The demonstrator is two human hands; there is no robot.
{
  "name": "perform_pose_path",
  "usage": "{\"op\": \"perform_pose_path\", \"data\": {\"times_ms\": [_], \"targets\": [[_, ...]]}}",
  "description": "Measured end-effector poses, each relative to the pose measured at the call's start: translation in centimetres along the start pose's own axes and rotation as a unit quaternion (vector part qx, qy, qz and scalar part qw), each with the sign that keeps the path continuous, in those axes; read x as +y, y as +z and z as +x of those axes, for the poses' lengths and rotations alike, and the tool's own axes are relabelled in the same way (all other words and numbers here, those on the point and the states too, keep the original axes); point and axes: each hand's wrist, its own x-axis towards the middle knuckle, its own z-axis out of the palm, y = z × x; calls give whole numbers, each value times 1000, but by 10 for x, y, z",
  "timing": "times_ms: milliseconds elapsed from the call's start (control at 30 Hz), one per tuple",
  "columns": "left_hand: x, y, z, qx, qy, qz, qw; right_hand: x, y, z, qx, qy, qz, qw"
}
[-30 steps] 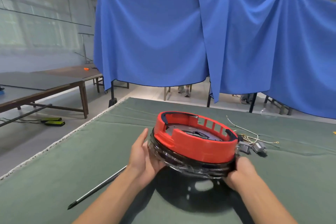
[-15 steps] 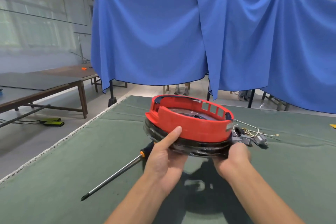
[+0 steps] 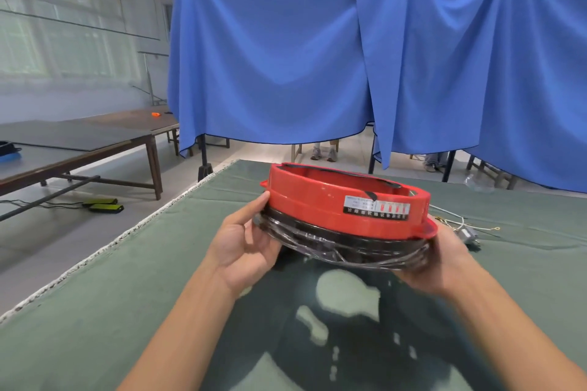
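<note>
Behind the red housing point(image 3: 317, 209), loose wires point(image 3: 469, 233) lie on the green mat point(image 3: 95, 295).

Mat, cloth and side tables in a hall

A green mat point(image 3: 95, 311) with a pale fringed edge is spread over the near surface. Behind it a blue cloth point(image 3: 270, 57) is hung across stands point(image 3: 205, 165), and shoes point(image 3: 324, 152) are seen under its hem. Towards the left of the picture, two tables point(image 3: 79, 149) are set close together. A small orange item point(image 3: 155, 114) is laid on the farther one, and a blue object point(image 3: 8, 154) on the nearer one is cut off by the frame. Two yellow-green blocks point(image 3: 103, 205) are laid on the floor beside them. Thin wires point(image 3: 460, 222) with a grey plug point(image 3: 468, 233) are laid on the mat at the right. Windows point(image 3: 63, 41) are set in the left wall.
</note>
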Motion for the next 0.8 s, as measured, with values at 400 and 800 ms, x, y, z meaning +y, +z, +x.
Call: {"op": "perform_pose_path", "data": {"times_ms": [400,800], "targets": [[-83,14,7,26,-38,109,993,2,9,14,136,-203,209,947],[-46,-9,10,-57,-8,215,975,6,-35,14,101,-76,-108,986]]}}
